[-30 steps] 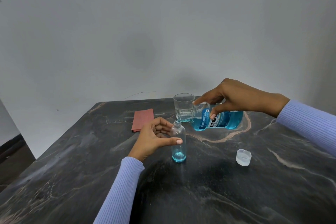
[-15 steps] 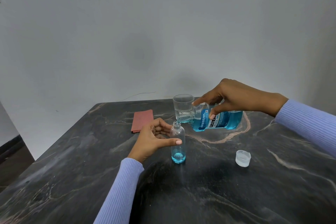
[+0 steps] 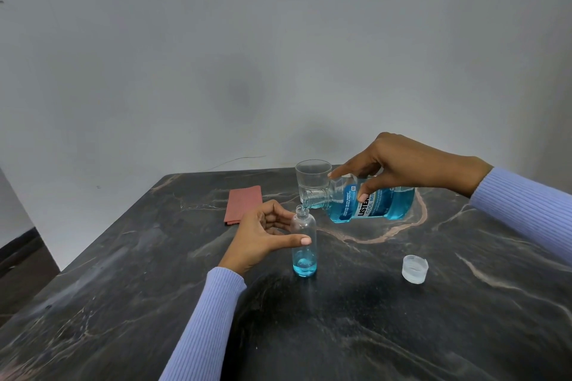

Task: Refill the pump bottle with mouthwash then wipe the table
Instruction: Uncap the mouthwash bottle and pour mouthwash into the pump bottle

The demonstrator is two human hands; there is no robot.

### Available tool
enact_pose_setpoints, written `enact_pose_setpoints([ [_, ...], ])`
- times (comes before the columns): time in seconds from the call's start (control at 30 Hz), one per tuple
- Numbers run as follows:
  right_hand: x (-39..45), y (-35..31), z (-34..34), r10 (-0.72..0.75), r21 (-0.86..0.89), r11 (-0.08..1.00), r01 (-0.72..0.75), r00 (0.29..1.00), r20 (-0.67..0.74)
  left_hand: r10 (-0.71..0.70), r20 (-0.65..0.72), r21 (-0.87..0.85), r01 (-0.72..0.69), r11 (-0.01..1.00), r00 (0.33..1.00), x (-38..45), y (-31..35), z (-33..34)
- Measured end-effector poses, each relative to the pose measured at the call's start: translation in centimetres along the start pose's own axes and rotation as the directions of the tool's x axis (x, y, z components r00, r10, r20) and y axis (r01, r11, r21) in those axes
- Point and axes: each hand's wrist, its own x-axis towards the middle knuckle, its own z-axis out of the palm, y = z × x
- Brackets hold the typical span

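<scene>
The pouring step is in hand. The small clear bottle (image 3: 304, 243) stands upright near the middle of the dark marble table (image 3: 387, 334), with only a shallow blue pool at its bottom, so I judge the refill barely begun. The left hand (image 3: 263, 238) curls around the bottle's side, thumb across the front and fingers behind; how firmly it grips I cannot tell, as the fingers look loosely cupped. The right hand (image 3: 399, 164) is clamped from above on the big mouthwash bottle (image 3: 368, 202), tipped nearly flat, its open neck just over the small bottle's mouth. A thin stream seems to pass between them, though it is too fine to be sure. Behind the small bottle stands an empty glass (image 3: 312, 178); to its left and farther back lies a folded red cloth (image 3: 243, 204); to its right, well apart, sits a white cap (image 3: 414, 268). Next comes a steady, slow tilt, since the small mouth leaves little margin for spills. The table near the small bottle's front is bare, with every edge well away, leaving room to set things down and wipe.
</scene>
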Motion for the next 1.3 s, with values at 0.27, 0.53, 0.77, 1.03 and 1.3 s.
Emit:
enact_pose_setpoints([
  [0.27,0.11,-0.05,-0.08,-0.007,-0.01,1.0,0.007,1.0,-0.001,0.001,0.008,0.001,-0.001,1.0,1.0,-0.04,0.13,-0.03],
  [0.53,0.08,-0.12,-0.09,-0.014,-0.012,1.0,0.014,1.0,0.0,-0.003,0.007,0.025,0.003,1.0,1.0,-0.07,0.03,0.01],
  [0.77,0.13,-0.2,-0.23,-0.026,-0.031,0.999,0.026,1.0,-0.008,-0.013,0.002,0.025,0.013,1.0,1.0,0.0,0.05,-0.01],
  [1.03,0.14,-0.17,-0.19,-0.025,-0.045,0.999,0.025,1.0,-0.01,-0.008,0.002,0.015,0.007,1.0,1.0,-0.08,0.26,0.07],
  [1.3,0.19,-0.35,-0.41,-0.019,-0.073,0.997,0.019,1.0,-0.003,0.007,-0.008,0.021,-0.007,1.0,1.0,0.01,0.12,0.06],
])
